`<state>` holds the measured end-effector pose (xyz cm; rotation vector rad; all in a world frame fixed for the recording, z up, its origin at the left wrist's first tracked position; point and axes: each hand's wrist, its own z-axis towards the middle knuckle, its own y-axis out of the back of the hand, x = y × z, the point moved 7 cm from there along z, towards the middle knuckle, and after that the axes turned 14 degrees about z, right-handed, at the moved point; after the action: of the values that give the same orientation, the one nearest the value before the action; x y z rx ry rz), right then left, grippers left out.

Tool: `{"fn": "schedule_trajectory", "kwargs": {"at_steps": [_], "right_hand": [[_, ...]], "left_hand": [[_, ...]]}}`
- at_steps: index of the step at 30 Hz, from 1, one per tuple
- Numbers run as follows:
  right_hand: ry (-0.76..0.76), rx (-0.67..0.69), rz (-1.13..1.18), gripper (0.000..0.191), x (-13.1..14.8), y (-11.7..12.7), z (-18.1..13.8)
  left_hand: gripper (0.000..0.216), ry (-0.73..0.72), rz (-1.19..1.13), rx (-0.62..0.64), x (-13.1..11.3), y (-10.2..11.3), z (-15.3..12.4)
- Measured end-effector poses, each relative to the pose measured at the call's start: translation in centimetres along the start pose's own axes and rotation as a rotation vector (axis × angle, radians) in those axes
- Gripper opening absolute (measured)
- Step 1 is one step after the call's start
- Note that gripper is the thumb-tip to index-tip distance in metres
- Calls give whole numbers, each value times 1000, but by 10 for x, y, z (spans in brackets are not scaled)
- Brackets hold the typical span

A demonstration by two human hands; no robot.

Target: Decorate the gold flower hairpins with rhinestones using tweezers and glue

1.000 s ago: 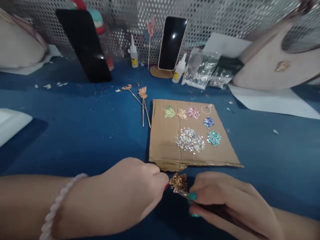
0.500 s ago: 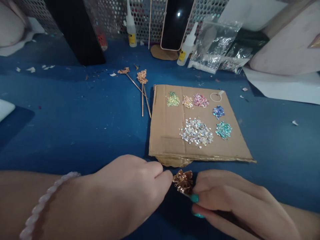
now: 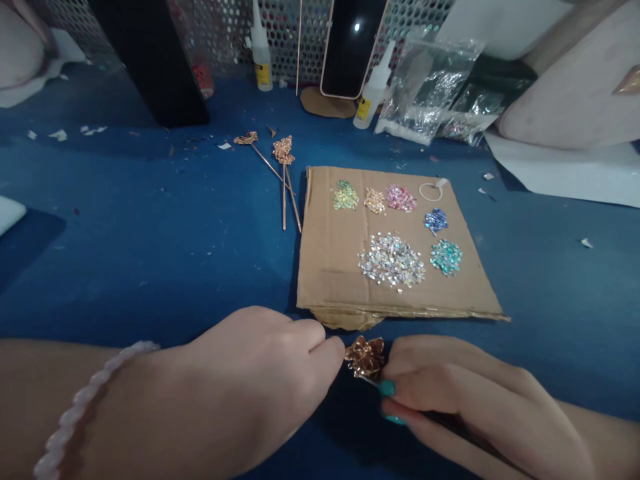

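My left hand (image 3: 265, 380), with a beaded bracelet at the wrist, is closed in a pinch at the left edge of a rose-gold flower hairpin (image 3: 366, 356). Only the metal flower head shows; my fingers hide any stem. My right hand (image 3: 465, 393) lies just right of the flower, its green-nailed fingers closed around a slim tool (image 3: 367, 380). Its thin pale tip reaches the flower's lower edge, and a dark length shows between the fingers. Whether it is tweezers or a pick I cannot tell.
Beyond my hands lies a cardboard sheet (image 3: 330, 253) bearing silver gems (image 3: 393, 260), several smaller coloured piles and a white ring (image 3: 431, 192). Hairpins (image 3: 283, 152) lie to its left. Glue bottles (image 3: 369, 100), a phone (image 3: 353, 50) and plastic bags (image 3: 425, 87) stand behind. Other people's arms appear at both far corners.
The flower head has turned slightly, its petals now facing more toward me. My right fingers have shifted a little left. The whole view has moved slightly.
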<state>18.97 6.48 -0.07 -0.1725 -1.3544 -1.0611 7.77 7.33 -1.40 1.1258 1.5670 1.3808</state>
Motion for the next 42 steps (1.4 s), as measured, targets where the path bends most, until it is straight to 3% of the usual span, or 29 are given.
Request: {"fn": "schedule_trajectory", "kwargs": {"at_steps": [12, 17, 21, 23, 26, 30, 35, 39, 42], "right_hand": [[42, -54, -109, 14, 5, -4, 0], [70, -68, -168, 15, 8, -9, -4], [81, -137, -146, 7, 11, 2, -3], [102, -102, -110, 9, 15, 9, 1], [-13, 19, -92, 14, 11, 13, 6], [-63, -173, 42, 12, 4, 26, 1], [-67, -378, 105, 27, -4, 30, -11], [-96, -418, 125, 24, -7, 32, -11], [-129, -380, 105, 24, -8, 33, -8]], "left_hand": [[20, -23, 43, -13, -6, -5, -3], [21, 33, 13, -58, -5, -5, -3], [20, 36, -37, -13, 1, -1, -1], [18, 72, -84, -24, 5, 3, 0], [16, 88, -113, -62, 7, 7, -2], [13, 92, -118, -131, 6, 12, -6], [20, 110, -82, -236, 9, 18, -10], [23, 127, -45, -228, 10, 15, -13], [22, 136, -52, -130, 9, 6, -15]]}}
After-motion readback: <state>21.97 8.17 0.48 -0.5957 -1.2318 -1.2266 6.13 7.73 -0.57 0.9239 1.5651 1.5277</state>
